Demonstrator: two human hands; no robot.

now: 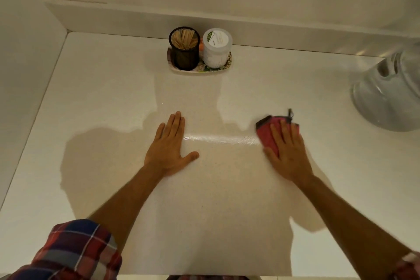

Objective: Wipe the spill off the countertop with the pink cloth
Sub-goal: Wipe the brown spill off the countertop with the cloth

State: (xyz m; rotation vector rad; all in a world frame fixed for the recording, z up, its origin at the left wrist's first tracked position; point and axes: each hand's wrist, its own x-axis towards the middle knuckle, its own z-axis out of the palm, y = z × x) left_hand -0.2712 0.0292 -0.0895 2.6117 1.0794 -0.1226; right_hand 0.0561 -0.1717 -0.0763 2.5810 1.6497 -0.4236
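A folded pink cloth [267,133] with a dark edge lies flat on the pale countertop [109,88], right of centre. My right hand [287,151] presses down on it, fingers spread over the cloth. A thin shiny wet streak [218,138] runs leftward from the cloth toward my left hand [170,146]. That hand rests palm down on the counter, fingers together, thumb out, holding nothing.
At the back stands a small patterned tray [219,70] carrying a black mesh cup of wooden sticks [184,49] and a white lidded jar [216,48]. A white rounded appliance [388,95] sits at the right edge. A low backsplash [136,21] borders the counter behind and to the left.
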